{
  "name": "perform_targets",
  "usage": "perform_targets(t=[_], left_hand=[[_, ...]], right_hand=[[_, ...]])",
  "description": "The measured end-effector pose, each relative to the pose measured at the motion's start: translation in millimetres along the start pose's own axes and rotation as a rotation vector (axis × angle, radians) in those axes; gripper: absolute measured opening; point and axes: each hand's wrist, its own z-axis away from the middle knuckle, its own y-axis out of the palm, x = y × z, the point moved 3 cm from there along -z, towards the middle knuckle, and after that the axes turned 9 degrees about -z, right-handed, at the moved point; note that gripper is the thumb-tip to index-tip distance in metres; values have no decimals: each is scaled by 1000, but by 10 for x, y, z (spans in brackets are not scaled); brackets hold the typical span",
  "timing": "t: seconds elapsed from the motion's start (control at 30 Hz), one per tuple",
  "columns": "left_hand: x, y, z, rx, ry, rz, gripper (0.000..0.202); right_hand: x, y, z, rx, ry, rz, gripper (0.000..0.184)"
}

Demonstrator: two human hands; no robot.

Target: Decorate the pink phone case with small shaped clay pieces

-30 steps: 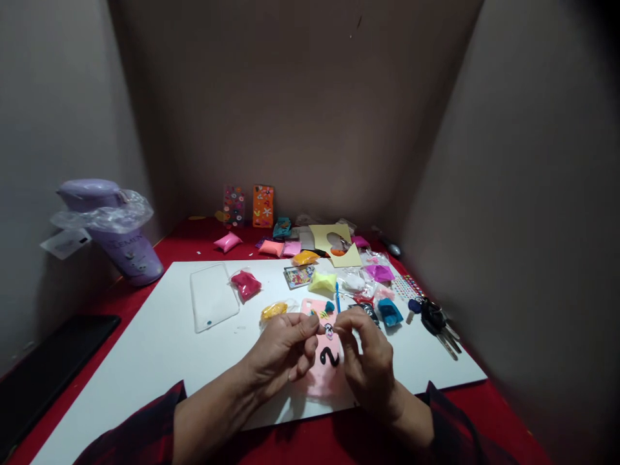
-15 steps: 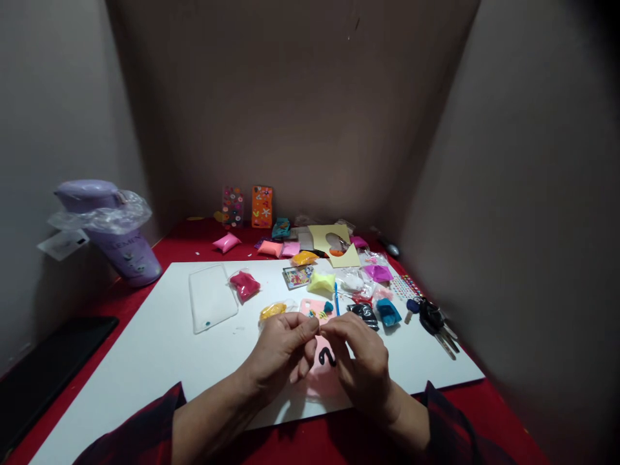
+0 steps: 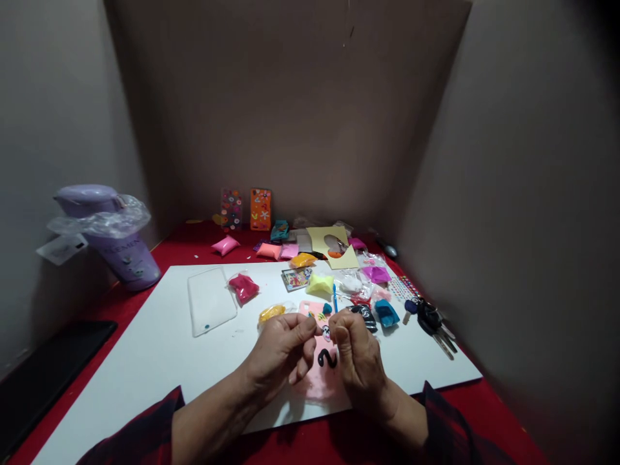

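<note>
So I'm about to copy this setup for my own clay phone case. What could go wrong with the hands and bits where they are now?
1. Both hands, left hand and right hand, pinch something tiny over the pink phone case; if it slips, it could vanish among the clutter.
2. The palms hover close to the black clay curl on the case and might squash it.
3. The blue tool and open clay bags lie close beyond the fingers, easy to knock.

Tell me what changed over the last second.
The right hand drew in slightly toward the left hand; fingertips of both remain pinched together over the pink phone case. Nothing visibly taken or released. Clay packets, keys and clear case stayed put.
</note>
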Motion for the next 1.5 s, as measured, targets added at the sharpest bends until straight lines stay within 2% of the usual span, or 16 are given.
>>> perform_targets(t=[0.17,0.43,0.67,0.83,0.93,1.07,1.1,1.17,1.27,1.33,1.5], left_hand=[[-6,-16,-11,-19,33,-50,32],[-62,3,26,-91,102,-168,30],[-136,27,84,-224,154,-318,32],[-135,68,130,-284,246,-377,33],[-103,96,151,-279,265,-361,33],[-76,112,154,-252,193,-241,33],[-79,110,152,-249,179,-212,33],[-90,101,144,-229,164,-169,32],[-99,77,120,-191,159,-120,31],[-91,54,99,-180,148,-75,29],[-77,12,55,-127,130,-12,27]], right_hand=[[38,5,-19,35,-45,0,12],[36,-5,4,34,-21,38,11],[81,6,-18,46,-46,61,13],[115,24,8,44,-58,90,14],[106,36,24,31,-99,167,9],[57,0,-6,-52,-175,350,6],[40,-20,-22,-76,-153,365,6],[-1,-50,-54,-74,-18,270,7],[-42,-27,-69,47,280,-114,14],[-38,2,-63,94,411,-334,20],[-33,36,-67,102,475,-548,29]])
